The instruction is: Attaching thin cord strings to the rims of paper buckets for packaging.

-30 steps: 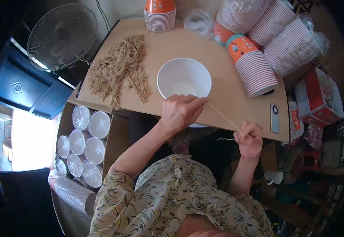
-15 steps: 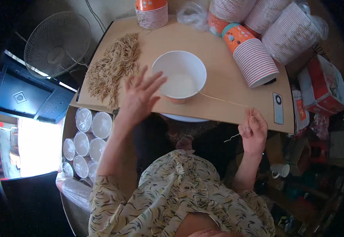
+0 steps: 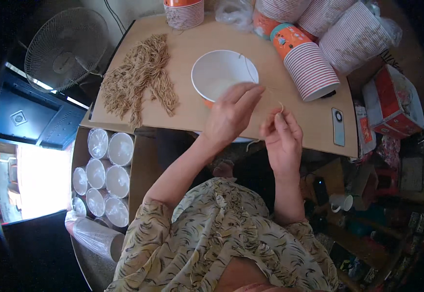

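The right hand (image 3: 285, 138) has its grip pinching a thin, pale cord (image 3: 281, 107) above the smooth tan counter (image 3: 183, 53), near a round white bowl (image 3: 214, 70). The left hand (image 3: 229, 117) bunches its fingers at the bowl's near rim; whether they pinch anything, I cannot tell. Crinkled strands (image 3: 139, 73) lie heaped leftward; a red-and-white carton (image 3: 393, 117) bears print.

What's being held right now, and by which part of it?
The right hand pinches a thin tan cord a little short of a loose end. Whether the left hand holds any of it cannot be told.
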### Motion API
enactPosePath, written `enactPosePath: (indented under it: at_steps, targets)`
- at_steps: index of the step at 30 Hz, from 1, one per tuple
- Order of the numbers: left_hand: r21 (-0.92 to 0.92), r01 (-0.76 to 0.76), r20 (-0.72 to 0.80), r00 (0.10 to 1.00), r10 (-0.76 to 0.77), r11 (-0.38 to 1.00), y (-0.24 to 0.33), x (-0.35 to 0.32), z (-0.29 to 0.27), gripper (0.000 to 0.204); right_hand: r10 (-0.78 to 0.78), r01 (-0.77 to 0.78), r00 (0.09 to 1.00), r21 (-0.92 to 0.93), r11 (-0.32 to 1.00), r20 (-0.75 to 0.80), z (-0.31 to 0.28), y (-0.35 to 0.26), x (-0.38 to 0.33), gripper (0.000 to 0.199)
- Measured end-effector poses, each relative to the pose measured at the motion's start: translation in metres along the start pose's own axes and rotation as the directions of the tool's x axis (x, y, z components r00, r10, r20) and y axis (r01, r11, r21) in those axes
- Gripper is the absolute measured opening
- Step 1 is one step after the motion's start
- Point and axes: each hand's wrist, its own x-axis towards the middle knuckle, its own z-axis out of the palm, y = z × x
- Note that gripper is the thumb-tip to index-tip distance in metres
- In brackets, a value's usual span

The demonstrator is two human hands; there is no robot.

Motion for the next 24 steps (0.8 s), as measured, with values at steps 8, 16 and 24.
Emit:
enactPosePath:
  at_steps: [8, 16, 24]
  targets:
    - [-0.681, 0.677, 0.529, 0.719, -0.451, 0.280, 0.038, -0.038, -0.023, 0.061, -0.001, -0.001, 1.000, -0.207, 0.978, -0.012, 0.013, 0.008, -0.003, 0.023]
    - [-0.646, 0.686, 0.536, 0.720, -0.440, 0.335, 0.011, -0.070, -0.028, 0.041, -0.016, 0.076, 0.986, -0.370, 0.926, 0.163, 0.010, 0.029, -0.004, 0.023]
    - [-0.482, 0.796, 0.622, 0.605, -0.497, 0.366, 0.003, -0.094, -0.062, 0.012, -0.049, 0.056, 0.998, -0.314, 0.948, 0.029, -0.011, 0.027, 0.000, 0.018]
